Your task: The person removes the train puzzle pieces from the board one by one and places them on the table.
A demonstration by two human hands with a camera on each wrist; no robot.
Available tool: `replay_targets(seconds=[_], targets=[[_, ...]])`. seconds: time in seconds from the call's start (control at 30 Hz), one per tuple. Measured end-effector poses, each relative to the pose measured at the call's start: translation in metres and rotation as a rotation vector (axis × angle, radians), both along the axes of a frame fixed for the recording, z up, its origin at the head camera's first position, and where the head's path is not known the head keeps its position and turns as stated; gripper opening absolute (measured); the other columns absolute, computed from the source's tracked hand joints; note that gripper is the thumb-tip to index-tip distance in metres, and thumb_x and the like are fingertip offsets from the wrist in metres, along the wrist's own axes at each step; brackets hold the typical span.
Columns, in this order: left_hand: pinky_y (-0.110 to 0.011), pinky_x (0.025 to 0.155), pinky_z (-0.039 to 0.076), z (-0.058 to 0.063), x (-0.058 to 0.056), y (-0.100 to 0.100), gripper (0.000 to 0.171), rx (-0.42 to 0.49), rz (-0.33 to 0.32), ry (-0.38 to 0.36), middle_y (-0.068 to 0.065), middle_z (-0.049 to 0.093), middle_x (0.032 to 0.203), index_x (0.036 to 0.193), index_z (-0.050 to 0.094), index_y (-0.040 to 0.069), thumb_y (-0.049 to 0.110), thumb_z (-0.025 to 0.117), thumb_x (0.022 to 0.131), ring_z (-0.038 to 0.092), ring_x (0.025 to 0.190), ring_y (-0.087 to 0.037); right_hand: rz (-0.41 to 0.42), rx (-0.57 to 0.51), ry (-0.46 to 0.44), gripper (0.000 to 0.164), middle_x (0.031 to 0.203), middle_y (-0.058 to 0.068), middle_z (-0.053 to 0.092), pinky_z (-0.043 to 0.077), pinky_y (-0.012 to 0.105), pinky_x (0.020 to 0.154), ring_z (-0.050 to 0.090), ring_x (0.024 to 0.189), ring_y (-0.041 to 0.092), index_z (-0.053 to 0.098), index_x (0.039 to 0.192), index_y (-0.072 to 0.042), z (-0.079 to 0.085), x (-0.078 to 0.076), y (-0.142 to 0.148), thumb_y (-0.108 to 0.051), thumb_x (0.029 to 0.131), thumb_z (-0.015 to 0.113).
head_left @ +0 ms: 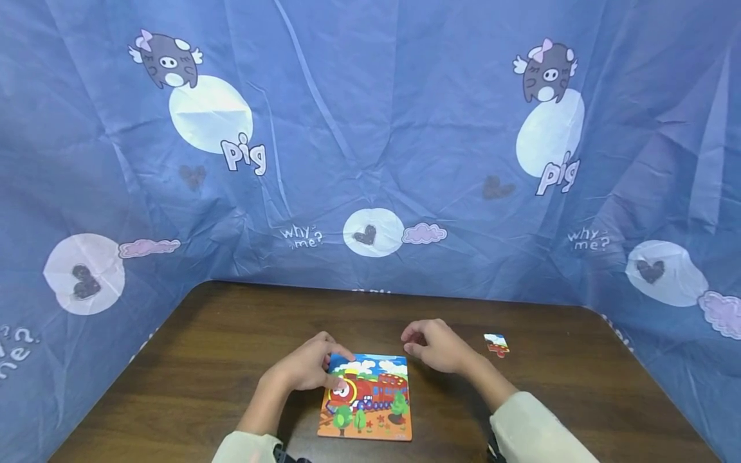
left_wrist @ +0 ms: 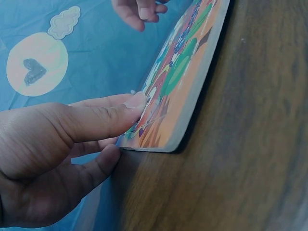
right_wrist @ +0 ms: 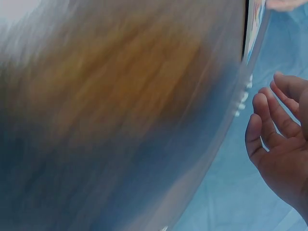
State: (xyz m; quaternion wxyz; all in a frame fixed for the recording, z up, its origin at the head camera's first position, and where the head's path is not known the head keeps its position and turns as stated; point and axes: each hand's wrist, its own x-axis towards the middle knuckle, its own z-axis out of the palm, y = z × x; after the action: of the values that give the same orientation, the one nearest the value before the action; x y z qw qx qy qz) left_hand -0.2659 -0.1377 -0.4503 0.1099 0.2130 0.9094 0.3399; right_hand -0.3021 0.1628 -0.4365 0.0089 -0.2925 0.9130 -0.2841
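Brown wood-grain tabletop [head_left: 249, 315] lay underneath. Loosely spread, the left hand [head_left: 303, 363] touched a square red-train puzzle [head_left: 370, 402], thumb on top, seemingly steadying it. The right hand [head_left: 441, 347] hovered empty, loosely curled; a multicoloured jigsaw piece [head_left: 495, 339] right of its fingers probably called for pinching.

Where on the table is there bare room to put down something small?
The table is bare left of the left hand, between the puzzle and the blue curtain, and right of the loose piece. Crowded: the puzzle, with the left hand touching it and the right hand near its upper right corner.
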Motion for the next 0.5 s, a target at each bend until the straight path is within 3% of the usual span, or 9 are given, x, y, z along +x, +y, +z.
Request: replay_targets(seconds=[0.33, 0.5], targets=[[-0.044, 0.083, 0.049, 0.001, 0.0, -0.001, 0.038, 0.009, 0.0, 0.001, -0.007, 0.052, 0.115, 0.115, 0.077, 0.021, 0.015, 0.089, 0.08, 0.054, 0.093, -0.021, 0.085, 0.097, 0.017, 0.008, 0.091, -0.009, 0.068, 0.053, 0.029, 0.075, 0.06, 0.081, 0.005, 0.075, 0.104, -0.01, -0.001, 0.01, -0.026, -0.013, 0.097, 0.071], [-0.046, 0.084, 0.049, 0.001, 0.0, 0.0, 0.037, 0.004, 0.004, -0.005, -0.007, 0.052, 0.116, 0.114, 0.077, 0.022, 0.015, 0.089, 0.08, 0.054, 0.094, -0.021, 0.111, 0.141, -0.004, 0.011, 0.084, -0.012, 0.062, 0.048, 0.024, 0.065, 0.054, 0.071, 0.003, 0.075, 0.104, -0.012, -0.003, 0.016, -0.035, -0.02, 0.097, 0.071]])
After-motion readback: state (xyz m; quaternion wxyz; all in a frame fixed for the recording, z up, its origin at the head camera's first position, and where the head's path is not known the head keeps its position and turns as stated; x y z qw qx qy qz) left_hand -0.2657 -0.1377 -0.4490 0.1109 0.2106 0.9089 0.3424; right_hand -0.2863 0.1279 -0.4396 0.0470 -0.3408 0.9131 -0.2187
